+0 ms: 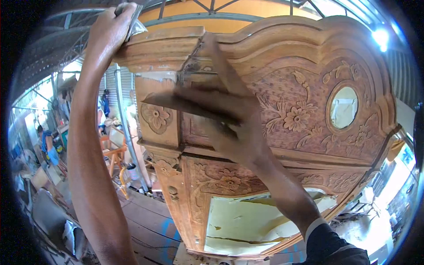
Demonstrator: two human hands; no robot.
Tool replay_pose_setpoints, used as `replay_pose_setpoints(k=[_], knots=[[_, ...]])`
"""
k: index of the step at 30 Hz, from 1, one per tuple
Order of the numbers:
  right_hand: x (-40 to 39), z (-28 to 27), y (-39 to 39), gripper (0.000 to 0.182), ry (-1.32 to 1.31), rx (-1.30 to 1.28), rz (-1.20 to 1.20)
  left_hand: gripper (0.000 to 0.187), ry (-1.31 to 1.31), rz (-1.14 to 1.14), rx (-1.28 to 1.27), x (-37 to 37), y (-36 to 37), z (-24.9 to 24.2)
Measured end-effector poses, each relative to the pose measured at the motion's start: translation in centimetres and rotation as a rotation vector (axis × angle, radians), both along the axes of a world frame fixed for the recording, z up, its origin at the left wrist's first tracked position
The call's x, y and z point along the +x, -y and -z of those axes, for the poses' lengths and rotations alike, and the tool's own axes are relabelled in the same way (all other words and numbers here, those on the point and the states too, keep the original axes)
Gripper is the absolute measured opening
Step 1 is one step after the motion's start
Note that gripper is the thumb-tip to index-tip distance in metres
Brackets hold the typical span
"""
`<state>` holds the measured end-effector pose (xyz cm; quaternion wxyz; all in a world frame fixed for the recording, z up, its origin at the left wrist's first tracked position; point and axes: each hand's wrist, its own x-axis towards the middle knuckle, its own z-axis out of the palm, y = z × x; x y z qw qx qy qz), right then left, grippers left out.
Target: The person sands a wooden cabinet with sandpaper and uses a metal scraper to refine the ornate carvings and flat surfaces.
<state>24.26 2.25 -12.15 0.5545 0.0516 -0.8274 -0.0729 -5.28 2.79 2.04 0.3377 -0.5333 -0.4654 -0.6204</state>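
Observation:
A carved wooden cabinet [282, 101] fills the middle and right, with flower reliefs, an oval opening [344, 107] and a lower panel of torn pale sheet [238, 221]. My left hand [115, 24] is raised at the cabinet's top left corner, its fingers closed round a crumpled grey sheet [136, 27]. In front of the carved upper front is my right hand [225, 101], blurred by motion, fingers spread and nothing visible in it. Pale patches [157, 76] mark the wood below the top left moulding.
At the far left, a person [46, 141] in blue stands in the workshop. An orange wooden chair frame [115, 152] and a metal post [126, 128] are left of the cabinet. A bright lamp [380, 36] shines at the upper right.

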Motion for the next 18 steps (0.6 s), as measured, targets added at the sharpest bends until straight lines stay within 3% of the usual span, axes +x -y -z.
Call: replay_pose_setpoints(k=[2, 4, 8, 11, 14, 18], knots=[[-0.7, 0.1, 0.3, 0.025, -0.067, -0.097, -0.037, 0.065, 0.081, -0.034, -0.157, 1.0, 1.0, 0.3], [-0.9, 1.0, 0.9, 0.021, 0.044, -0.285, -0.027, 0.066, 0.058, -0.058, -0.023, 2.0, 1.0, 1.0], [-0.3, 4.5, 0.2, 0.020, 0.100, -0.287, -0.206, 0.064, 0.079, 0.001, -0.042, 2.3, 1.1, 0.7], [0.5, 5.4, 0.4, 0.021, -0.035, -0.751, -0.203, 0.063, 0.192, 0.079, -0.070, 2.9, 1.5, 1.0], [1.6, 4.5, 0.3, 0.025, -0.196, -0.797, -0.305, 0.063, 0.173, 0.048, -0.101, 2.5, 1.5, 0.8], [2.1, 3.4, 0.5, 0.024, -0.157, -0.585, -0.115, 0.062, 0.180, 0.061, -0.068, 2.9, 1.5, 0.9]])
